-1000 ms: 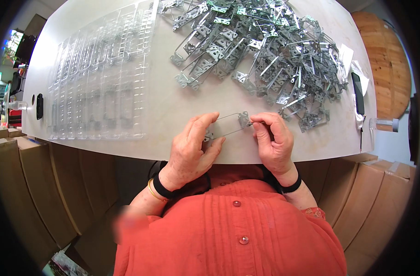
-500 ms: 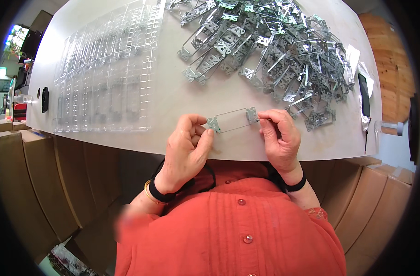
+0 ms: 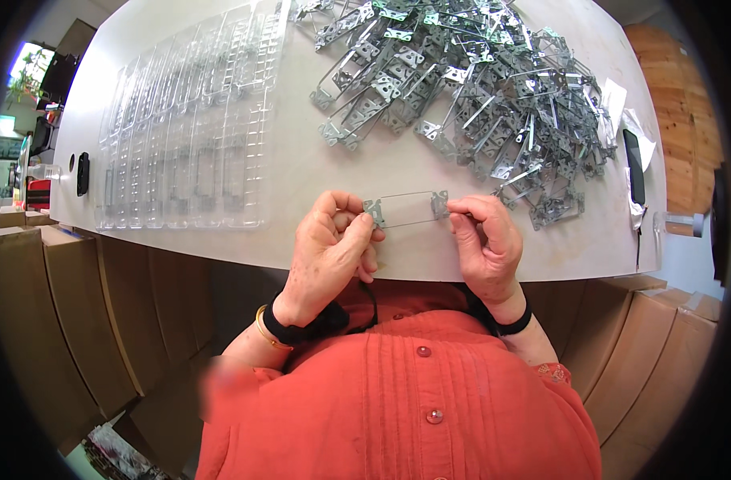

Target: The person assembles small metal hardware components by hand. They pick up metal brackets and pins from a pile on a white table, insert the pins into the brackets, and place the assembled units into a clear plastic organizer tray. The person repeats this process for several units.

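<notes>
Between my hands, just over the near part of the table, is a metal bracket frame (image 3: 373,211): two punched grey end plates joined by two thin parallel rods. Thumb and fingers of my left hand (image 3: 331,248) pinch its left plate. At the other end, my right hand (image 3: 490,242) grips the edge of the right plate between thumb and forefinger. Beyond my hands lies a large tangled pile of similar metal bracket frames (image 3: 461,88). To the left rests a clear plastic tray (image 3: 257,160) with long compartments, and a few metal parts show dimly in it.
A dark phone (image 3: 633,164) lies on white paper near the right table edge. At the far left is a small black object (image 3: 83,174). Cardboard boxes stand below the table at left (image 3: 77,312) and right (image 3: 633,360).
The bracket frame has tilted slightly, and its left plate has turned in my fingers. My left hand's fingers have curled round closer to the plate. My right hand has barely moved.
</notes>
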Available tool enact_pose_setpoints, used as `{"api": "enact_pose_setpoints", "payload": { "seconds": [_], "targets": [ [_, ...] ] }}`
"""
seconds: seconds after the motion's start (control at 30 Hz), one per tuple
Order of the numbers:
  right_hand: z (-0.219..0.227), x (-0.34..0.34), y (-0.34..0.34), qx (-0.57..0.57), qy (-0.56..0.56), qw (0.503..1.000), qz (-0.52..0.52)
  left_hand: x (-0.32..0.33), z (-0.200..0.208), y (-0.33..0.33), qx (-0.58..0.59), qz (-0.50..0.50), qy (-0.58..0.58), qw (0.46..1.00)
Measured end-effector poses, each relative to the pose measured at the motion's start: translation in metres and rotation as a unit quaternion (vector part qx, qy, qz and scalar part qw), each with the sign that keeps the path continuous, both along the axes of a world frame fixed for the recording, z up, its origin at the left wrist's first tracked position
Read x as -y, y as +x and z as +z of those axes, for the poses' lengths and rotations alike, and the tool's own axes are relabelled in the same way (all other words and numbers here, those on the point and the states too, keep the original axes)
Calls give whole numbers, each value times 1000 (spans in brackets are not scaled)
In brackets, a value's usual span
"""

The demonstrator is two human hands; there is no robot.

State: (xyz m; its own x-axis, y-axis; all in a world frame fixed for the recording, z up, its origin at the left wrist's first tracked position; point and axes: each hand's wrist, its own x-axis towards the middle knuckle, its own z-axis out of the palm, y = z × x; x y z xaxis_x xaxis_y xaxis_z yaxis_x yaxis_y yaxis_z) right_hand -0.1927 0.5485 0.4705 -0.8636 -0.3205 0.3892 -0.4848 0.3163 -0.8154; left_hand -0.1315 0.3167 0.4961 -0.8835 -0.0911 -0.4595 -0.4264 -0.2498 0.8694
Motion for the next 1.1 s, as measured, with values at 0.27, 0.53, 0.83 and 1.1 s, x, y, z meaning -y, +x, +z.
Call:
{"api": "enact_pose_setpoints", "payload": {
  "seconds": [0.27,0.53,0.83,1.1],
  "targets": [
    [-7,2,0,107,-59,993,-2,-2,-3,-5,-64,7,-102,993],
    [-1,-5,2,89,8,994,56,-9,-9,-11,-120,20,-152,981],
    [6,0,-7,-4,5,993,115,-23,-12,-17,-201,-7,-259,945],
    [0,2,-4,-12,31,999,38,-33,-16,-22,-251,-10,-350,902]
  ]
}}
